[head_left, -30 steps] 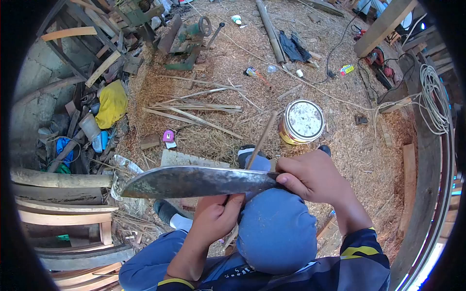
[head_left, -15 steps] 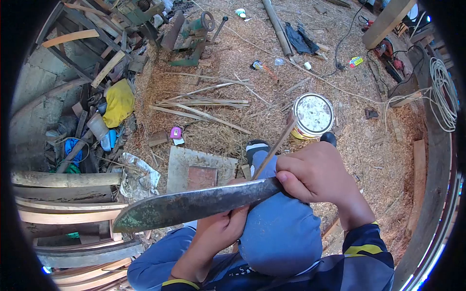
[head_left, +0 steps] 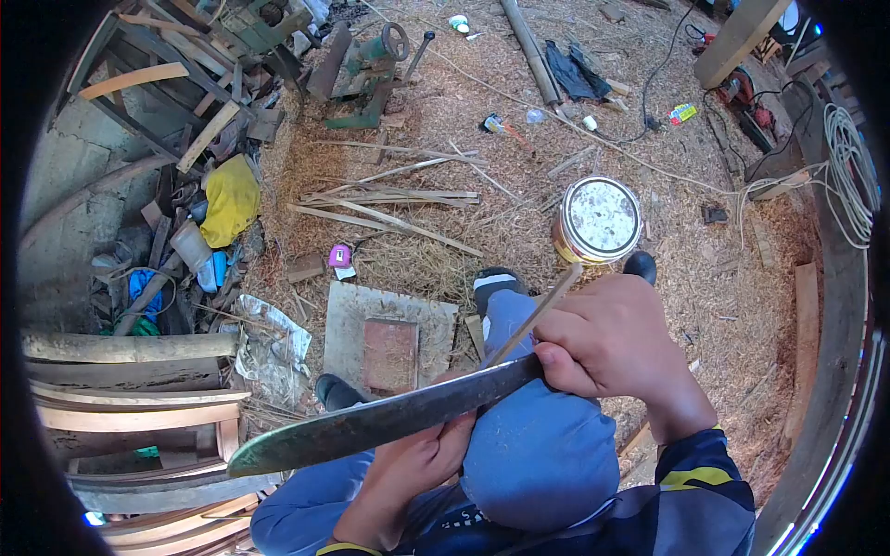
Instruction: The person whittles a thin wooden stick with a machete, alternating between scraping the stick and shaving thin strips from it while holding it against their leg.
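1. Machete [head_left: 389, 420] with a broad, dark, curved metal blade slants above the person's lap, its tip pointing left and its base beside the knee in blue-grey cloth [head_left: 538, 454].
2. Right hand [head_left: 603, 338] is closed around the machete's grip end, thumb pressed along it near the blade.
3. Left hand [head_left: 422, 463] is curled beneath the blade, left of the knee; the blade hides most of its fingers, so I cannot tell how far they close or what they hold.
4. Thin, pale wooden strip [head_left: 540, 312] rises obliquely from behind the blade, close to the right hand; whether it touches the edge is unclear.
5. Round bucket with a white, speckled lid [head_left: 601, 221] stands on the shaving-strewn floor [head_left: 667, 176], beyond the right hand.
6. Bright pink tape measure [head_left: 340, 257] lies near a flat grey board [head_left: 348, 320].
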